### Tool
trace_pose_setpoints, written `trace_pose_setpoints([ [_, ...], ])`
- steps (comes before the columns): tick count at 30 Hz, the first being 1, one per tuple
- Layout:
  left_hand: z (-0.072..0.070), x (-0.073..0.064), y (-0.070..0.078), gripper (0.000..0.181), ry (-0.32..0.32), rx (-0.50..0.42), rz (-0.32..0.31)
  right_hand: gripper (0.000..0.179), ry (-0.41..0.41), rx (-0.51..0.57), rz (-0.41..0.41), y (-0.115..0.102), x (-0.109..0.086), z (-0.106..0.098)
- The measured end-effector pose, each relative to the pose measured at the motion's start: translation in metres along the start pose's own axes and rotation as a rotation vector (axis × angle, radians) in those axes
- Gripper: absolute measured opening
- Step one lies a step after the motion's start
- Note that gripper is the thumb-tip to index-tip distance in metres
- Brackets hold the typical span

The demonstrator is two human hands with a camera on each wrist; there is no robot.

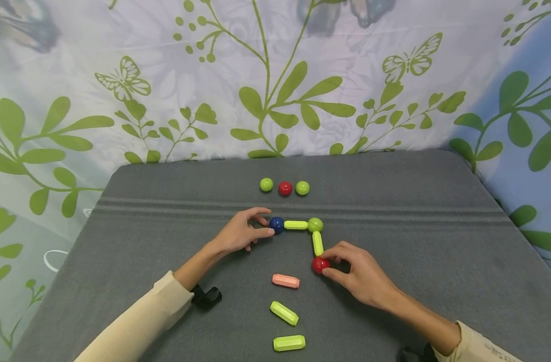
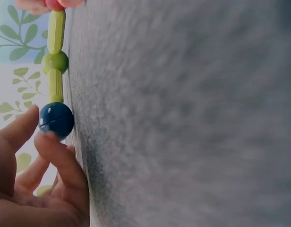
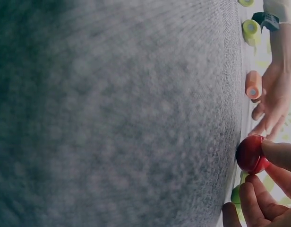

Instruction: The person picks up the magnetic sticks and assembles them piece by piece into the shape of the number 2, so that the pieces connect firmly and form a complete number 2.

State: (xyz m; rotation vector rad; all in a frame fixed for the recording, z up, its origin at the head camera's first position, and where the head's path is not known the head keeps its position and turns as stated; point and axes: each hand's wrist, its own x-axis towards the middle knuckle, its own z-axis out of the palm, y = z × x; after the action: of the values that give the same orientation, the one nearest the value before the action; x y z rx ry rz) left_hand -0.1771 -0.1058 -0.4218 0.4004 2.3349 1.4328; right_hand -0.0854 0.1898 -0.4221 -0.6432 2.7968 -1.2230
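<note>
An L-shaped chain lies on the grey cloth: a blue ball (image 1: 277, 225), a yellow-green rod (image 1: 295, 225), a green ball (image 1: 315, 225), a second yellow-green rod (image 1: 317, 244) and a red ball (image 1: 320, 265). My left hand (image 1: 239, 231) holds the blue ball at the chain's left end between thumb and fingers. At the near end, my right hand (image 1: 359, 274) pinches the red ball. The left wrist view shows the blue ball (image 2: 56, 121) touching the fingertips. In the right wrist view, thumb and fingers are around the red ball (image 3: 252, 154).
Nearer me lie a salmon-pink rod (image 1: 285, 281) and two loose yellow-green rods, one slanted (image 1: 284, 313) and one level (image 1: 289, 343). Behind the chain sit a red ball (image 1: 285, 188) and two green balls (image 1: 266, 184). A leaf-patterned curtain (image 1: 275, 75) hangs behind the cloth-covered table (image 1: 167, 251).
</note>
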Motion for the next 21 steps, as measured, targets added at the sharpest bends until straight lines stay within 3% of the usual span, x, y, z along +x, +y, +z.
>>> trace_pose_setpoints([
  [5, 0.002, -0.014, 0.002, 0.039, 0.134, -0.028, 0.006, 0.029, 0.000, 0.002, 0.000, 0.000, 0.000, 0.000],
  [7, 0.005, -0.022, 0.005, 0.034, 0.141, -0.042, 0.010, 0.029, 0.001, 0.005, 0.000, 0.000, -0.001, 0.000],
  [9, 0.009, -0.030, 0.008, 0.031, 0.096, -0.054, 0.024, 0.029, 0.002, 0.009, 0.000, 0.000, -0.001, 0.000],
  [16, 0.030, -0.051, 0.011, 0.033, -0.178, 0.048, 0.080, 0.029, 0.003, 0.005, 0.001, 0.000, 0.000, 0.000],
  [21, 0.040, -0.055, 0.011, 0.032, -0.253, 0.090, 0.079, 0.030, 0.001, -0.002, 0.004, 0.000, 0.000, 0.001],
])
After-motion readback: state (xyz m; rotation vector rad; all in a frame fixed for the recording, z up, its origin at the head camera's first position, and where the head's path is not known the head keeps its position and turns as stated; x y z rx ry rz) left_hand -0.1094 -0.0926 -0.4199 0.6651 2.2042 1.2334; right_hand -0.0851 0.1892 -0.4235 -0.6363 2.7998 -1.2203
